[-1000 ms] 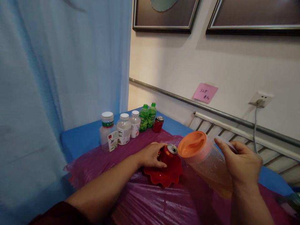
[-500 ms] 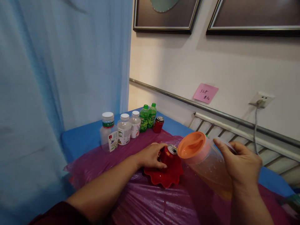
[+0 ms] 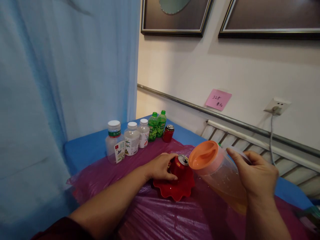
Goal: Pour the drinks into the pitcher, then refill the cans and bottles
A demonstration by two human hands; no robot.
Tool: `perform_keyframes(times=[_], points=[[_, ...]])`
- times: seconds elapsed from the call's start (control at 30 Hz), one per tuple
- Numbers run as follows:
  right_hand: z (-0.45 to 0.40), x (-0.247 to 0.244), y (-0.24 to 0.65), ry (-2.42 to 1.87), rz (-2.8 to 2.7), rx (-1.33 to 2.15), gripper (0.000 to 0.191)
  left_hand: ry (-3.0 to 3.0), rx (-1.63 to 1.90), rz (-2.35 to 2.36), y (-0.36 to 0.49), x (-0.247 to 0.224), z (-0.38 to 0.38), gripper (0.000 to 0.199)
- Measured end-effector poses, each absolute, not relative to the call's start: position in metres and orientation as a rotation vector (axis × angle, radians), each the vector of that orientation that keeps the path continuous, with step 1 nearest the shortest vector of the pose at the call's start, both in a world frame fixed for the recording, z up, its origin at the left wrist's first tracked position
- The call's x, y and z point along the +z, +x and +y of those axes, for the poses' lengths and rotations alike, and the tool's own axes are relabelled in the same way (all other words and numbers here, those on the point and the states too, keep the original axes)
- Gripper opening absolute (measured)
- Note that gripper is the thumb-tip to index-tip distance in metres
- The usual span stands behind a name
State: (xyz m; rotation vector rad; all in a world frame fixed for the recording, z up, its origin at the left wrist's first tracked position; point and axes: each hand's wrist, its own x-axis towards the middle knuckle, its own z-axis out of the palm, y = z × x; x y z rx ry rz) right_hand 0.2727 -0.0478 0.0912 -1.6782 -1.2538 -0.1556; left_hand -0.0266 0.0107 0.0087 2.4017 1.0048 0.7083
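Observation:
My left hand (image 3: pixel 162 167) is wrapped round a red drink can (image 3: pixel 179 166) with an opened top. The can stands in a red dish with a scalloped rim (image 3: pixel 173 192). My right hand (image 3: pixel 258 170) grips the handle of a clear plastic pitcher (image 3: pixel 225 181) with an orange lid (image 3: pixel 203 155). The pitcher is tilted left, so its lid edge is right beside the can's top. Yellowish-brown liquid lies low in the pitcher. I cannot make out a stream between lid and can.
Behind my left hand stand a large clear jar (image 3: pixel 113 143), two white-capped bottles (image 3: pixel 131 140), two green bottles (image 3: pixel 153 128) and another red can (image 3: pixel 168 134). Purple plastic sheeting (image 3: pixel 150 216) covers the blue table (image 3: pixel 85 146). A radiator (image 3: pixel 240 143) and pipe run along the wall; a blue curtain hangs left.
Almost nothing differs. The whole view has shifted very slightly, while both hands, the can and the tilted pitcher keep their places relative to each other.

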Motion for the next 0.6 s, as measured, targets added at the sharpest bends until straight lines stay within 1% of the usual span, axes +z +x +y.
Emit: perform_keyframes(times=[0.37,0.6], points=[[-0.0468,0.0896,0.2721,-1.678,-1.26,-0.142,0.057,2.409,0.656,1.014,-0.0275,0.0082,0.013,0.079],[-0.0472,0.0909,0.2727,-1.696,-1.242,-0.157,0.056,2.403,0.66,0.999,-0.0275,0.0105,0.0113,0.074]])
